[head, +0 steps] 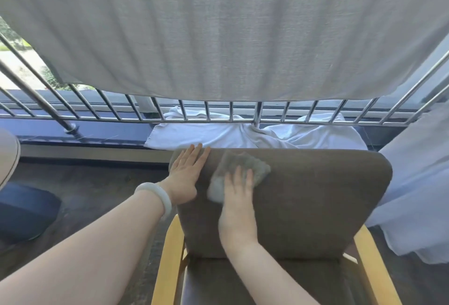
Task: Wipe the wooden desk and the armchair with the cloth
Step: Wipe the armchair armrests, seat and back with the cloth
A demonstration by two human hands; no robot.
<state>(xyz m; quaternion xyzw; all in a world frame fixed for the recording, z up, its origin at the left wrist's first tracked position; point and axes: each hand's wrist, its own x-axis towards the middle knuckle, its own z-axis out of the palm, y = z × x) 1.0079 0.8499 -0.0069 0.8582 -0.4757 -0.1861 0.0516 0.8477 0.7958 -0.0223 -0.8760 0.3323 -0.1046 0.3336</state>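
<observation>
cloth: soft, light, limp; bunched near backrest's top-left corner of armchair | right hand: flat, fingers straight, pressing cloth | left hand: flat on that corner, holding nothing | hold: palm over cloth's middle, likely bunches otherwise

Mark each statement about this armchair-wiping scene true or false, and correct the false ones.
1. The right hand presses the cloth against the armchair backrest. True.
2. The left hand holds a spray bottle. False: it rests flat on the backrest's top corner.
3. A pale bracelet sits on the left wrist. True.
4. The white towel hangs over the backrest. False: it lies on the sill behind the chair.
</observation>
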